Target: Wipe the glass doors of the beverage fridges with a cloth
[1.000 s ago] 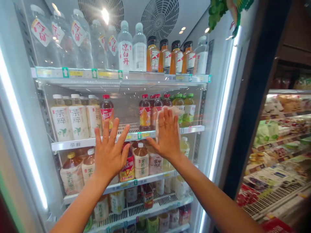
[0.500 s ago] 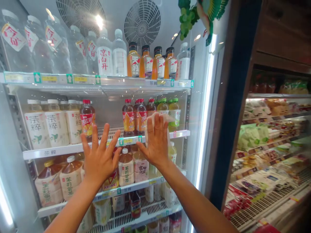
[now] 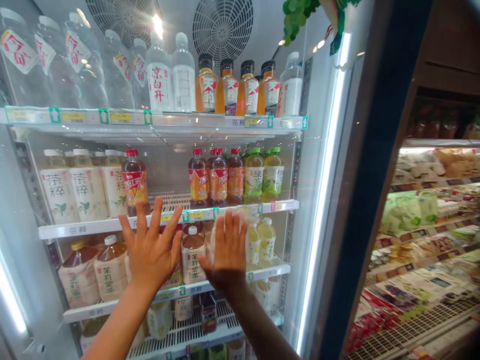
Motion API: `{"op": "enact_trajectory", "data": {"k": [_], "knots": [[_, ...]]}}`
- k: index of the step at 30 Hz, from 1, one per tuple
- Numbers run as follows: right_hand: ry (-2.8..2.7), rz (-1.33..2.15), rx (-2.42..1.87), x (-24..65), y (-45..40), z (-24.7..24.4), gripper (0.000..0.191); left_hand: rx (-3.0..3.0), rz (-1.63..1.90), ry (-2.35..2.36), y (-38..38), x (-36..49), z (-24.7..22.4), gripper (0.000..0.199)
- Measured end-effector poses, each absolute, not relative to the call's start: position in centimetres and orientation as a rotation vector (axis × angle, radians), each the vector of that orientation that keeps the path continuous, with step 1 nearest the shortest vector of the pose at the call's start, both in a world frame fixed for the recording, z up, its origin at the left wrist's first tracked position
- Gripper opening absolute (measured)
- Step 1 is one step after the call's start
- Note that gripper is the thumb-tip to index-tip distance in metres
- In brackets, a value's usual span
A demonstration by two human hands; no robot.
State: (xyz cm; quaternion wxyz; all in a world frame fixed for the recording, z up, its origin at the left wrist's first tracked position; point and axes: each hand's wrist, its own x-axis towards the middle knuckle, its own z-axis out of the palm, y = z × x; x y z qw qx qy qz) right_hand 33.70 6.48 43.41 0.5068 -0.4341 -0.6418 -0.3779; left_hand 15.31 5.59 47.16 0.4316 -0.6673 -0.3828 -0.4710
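Lower on the clear glass door than half a second ago, the right hand now covers the level of the third shelf, and the green-capped bottles of yellow-green tea stand uncovered above it. The left hand stays in about the same place, empty, its fingers spread and its palm turned to the glass, below a red-capped bottle of dark tea. Straight-fingered, the right hand lies flat over a soft white cloth, which shows around its fingers, in front of the bottles and beside a white-capped bottle of brown tea. Because nothing curls around the cloth, it could bunch or slip from under the palm if pressure slackens. Bare skin on the glass could leave prints, and uneven pushing might shift the door; whether it is latched, I cannot tell.
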Motion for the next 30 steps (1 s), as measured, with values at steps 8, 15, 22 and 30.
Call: {"op": "enact_trajectory", "data": {"k": [8,15,22,30], "knots": [[-1.455,-0.822,-1.149,39.2,7.2,45.8,0.083,-1.704,-1.251,-1.111,4.7,18.6,40.4,0.077],[-1.426,-0.829,-1.162,42.4,7.3,42.0,0.082,-1.75,-1.295,-1.11,4.5,22.9,42.3,0.08],[-1.367,-0.771,-1.211,45.8,7.2,41.8,0.081,-1.756,-1.314,-1.051,4.6,27.8,43.7,0.08],[-1.267,-0.754,-1.138,49.8,8.6,44.6,0.076,-1.735,-1.288,-1.075,5.2,29.0,43.4,0.078]]}}
